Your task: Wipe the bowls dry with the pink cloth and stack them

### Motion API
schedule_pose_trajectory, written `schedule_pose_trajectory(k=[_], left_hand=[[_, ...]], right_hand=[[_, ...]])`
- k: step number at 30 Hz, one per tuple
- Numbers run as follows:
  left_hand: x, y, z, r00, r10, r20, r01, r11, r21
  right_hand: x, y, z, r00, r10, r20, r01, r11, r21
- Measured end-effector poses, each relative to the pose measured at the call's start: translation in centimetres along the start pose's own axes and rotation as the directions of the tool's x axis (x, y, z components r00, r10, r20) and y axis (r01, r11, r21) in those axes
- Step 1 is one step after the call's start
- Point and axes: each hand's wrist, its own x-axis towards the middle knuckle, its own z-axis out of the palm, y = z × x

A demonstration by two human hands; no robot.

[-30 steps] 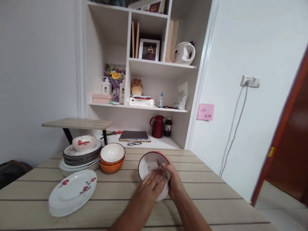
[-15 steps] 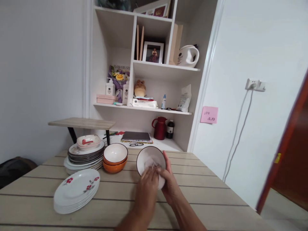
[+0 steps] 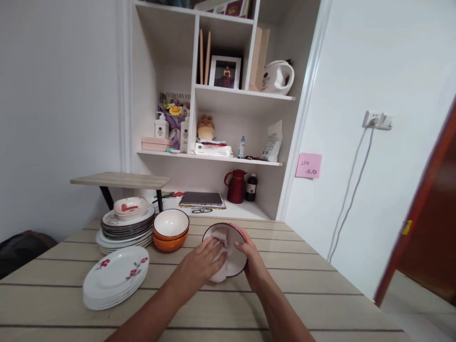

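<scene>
A white bowl (image 3: 235, 259) with a dark rim is tilted towards me above the table. My right hand (image 3: 252, 259) grips it from the right, thumb over the rim and fingers behind the wall. My left hand (image 3: 204, 261) presses a pale cloth (image 3: 220, 273) against the bowl's left inner side, and part of the cloth hangs over the near rim. To the left, orange bowls with white insides (image 3: 171, 225) stand stacked. Nearer to me is a stack of white oval plates (image 3: 112, 275) with red flowers.
A taller pile of plates (image 3: 128, 232) with a small patterned dish (image 3: 130, 207) on top stands at the left, by a low raised shelf (image 3: 121, 179). Behind the slatted table (image 3: 302, 289) are a laptop (image 3: 201, 198), glasses (image 3: 202, 210) and a red jug (image 3: 235, 186).
My left hand has moved with the cloth from the bowl's middle to its left side. The bowl has turned and sits slightly lower in my right hand.
</scene>
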Motion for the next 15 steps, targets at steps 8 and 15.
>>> schedule_pose_trajectory(k=[8,15], left_hand=[[2.0,5.5,2.4,0.883,-0.461,-0.094,0.451,0.886,-0.11],[2.4,6.4,2.0,0.886,-0.458,-0.071,0.412,0.848,-0.332]], right_hand=[[-0.3,1.5,0.3,0.994,0.054,-0.1,-0.04,0.989,0.14],[-0.1,2.1,-0.2,0.987,0.098,-0.125,-0.078,0.985,0.151]])
